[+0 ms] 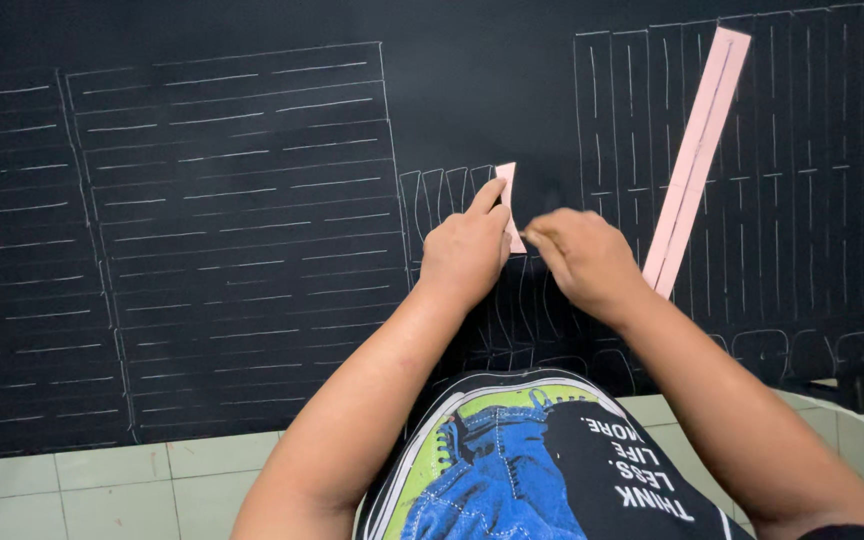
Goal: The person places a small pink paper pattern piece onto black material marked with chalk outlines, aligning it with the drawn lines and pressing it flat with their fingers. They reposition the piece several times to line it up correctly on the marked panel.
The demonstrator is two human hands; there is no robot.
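Black fabric (252, 200) spread flat, covered in chalk outlines, cut off at frame edges. Long pink strip template (697, 160) lies on it, long axis near-vertical, leaning right. Left hand (467, 250) presses small pink template (507, 200) upright against fabric. Right hand (582, 255) pinched shut; whatever it holds is hidden.

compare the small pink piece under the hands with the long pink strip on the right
The small pink piece is short and pinned by the left hand; the long pink strip is far longer and lies untouched, slanted, beside the right hand. Both are pale pink and lie on black fabric.
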